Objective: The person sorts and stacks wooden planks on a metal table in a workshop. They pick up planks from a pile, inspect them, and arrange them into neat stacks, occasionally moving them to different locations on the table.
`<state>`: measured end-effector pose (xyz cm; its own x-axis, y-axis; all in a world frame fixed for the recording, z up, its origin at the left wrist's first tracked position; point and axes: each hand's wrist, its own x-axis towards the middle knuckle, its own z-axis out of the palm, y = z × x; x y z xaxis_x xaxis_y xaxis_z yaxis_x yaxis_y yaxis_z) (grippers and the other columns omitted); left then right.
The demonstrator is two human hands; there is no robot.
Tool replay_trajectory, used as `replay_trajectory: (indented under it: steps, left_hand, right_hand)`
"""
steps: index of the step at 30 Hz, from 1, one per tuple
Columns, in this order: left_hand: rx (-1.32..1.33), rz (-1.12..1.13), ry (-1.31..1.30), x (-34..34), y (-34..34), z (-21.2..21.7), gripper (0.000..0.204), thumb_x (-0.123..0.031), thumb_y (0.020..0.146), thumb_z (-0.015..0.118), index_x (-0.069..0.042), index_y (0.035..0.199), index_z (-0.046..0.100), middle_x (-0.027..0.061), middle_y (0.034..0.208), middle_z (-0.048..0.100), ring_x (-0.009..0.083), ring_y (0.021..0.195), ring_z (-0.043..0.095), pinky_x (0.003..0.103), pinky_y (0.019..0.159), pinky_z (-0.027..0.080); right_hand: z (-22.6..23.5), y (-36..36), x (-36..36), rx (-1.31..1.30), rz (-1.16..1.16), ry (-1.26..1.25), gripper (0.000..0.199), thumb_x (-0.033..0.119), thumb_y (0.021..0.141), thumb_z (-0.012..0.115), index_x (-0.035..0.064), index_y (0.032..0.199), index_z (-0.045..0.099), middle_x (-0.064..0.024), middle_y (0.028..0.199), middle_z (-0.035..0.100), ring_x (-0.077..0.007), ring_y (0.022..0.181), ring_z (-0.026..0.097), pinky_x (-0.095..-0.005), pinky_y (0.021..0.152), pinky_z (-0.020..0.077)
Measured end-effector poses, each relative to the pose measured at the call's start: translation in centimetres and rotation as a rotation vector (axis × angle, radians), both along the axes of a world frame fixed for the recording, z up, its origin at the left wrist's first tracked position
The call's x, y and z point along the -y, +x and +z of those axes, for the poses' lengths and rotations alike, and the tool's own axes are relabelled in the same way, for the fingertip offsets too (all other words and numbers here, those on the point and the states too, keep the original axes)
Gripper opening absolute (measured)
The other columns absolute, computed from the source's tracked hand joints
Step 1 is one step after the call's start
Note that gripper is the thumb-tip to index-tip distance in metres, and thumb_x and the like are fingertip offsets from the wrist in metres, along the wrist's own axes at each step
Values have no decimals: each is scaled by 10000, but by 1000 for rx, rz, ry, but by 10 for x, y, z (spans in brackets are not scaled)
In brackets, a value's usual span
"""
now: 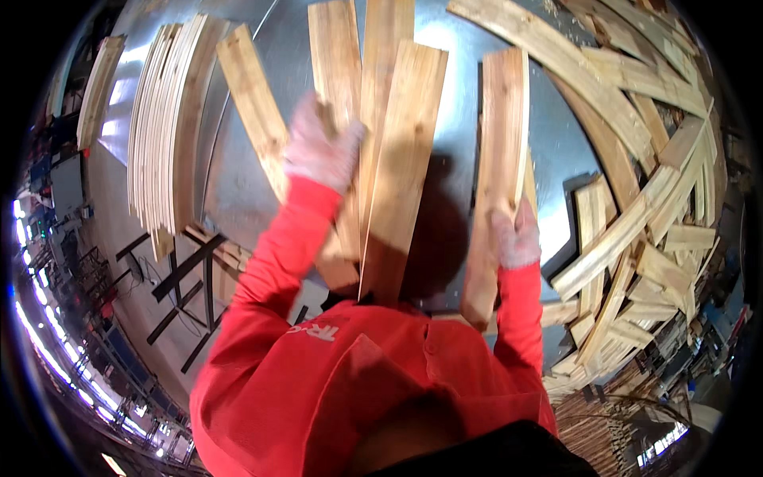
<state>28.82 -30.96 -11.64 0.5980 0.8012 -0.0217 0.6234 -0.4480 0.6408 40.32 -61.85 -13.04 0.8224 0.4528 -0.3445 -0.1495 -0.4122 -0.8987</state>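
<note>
Overhead, I look down on a person in a red long-sleeved top sorting wooden planks on a sheet-metal table (262,183). My left hand (320,149), in a pale work glove, rests spread and flat on a fan of planks (373,143) that stand side by side at the middle of the table, the fingers laid over the boards rather than closed round any one of them. My right hand (515,234), gloved likewise, is clamped on the lower part of a single plank (502,127) standing apart to the right, its top leaning away toward the far edge. I judge the step in hand to be picking one board out and setting it against the group; the next move, as I read it, calls for a firm hold low on that single plank while the left hand steadies the fan so the boards do not slide on the smooth metal. A neat stack of thin slats (163,135) lies on edge at the left, and a loose heap of offcuts (644,207) crowds the right. The planks' lower ends are hidden behind the red sleeves and shoulders, the fisheye bends every edge, and the left glove is blurred, so I cannot tell its exact grip.
</note>
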Motion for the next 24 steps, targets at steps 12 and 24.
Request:
replay_trajectory:
  steps: [12,24]
  left_hand:
    - [-380,56,-392,111,-38,-24,811,-424,804,709,69,1359,382,290,1302,493,404,1166,533,412,1008,424]
    - [-362,-27,-444,148,-25,4,788,-454,894,606,51,1413,296,270,1313,515,354,1214,522,385,1043,389]
  right_hand:
    - [-40,-92,-83,421,180,-193,1096,484,708,776,32,1504,174,-267,1468,333,-369,1398,282,-385,1128,285]
    - [-28,-89,-32,-208,523,83,1191,251,634,842,23,1516,75,-194,1379,464,-291,1258,481,-332,1051,389]
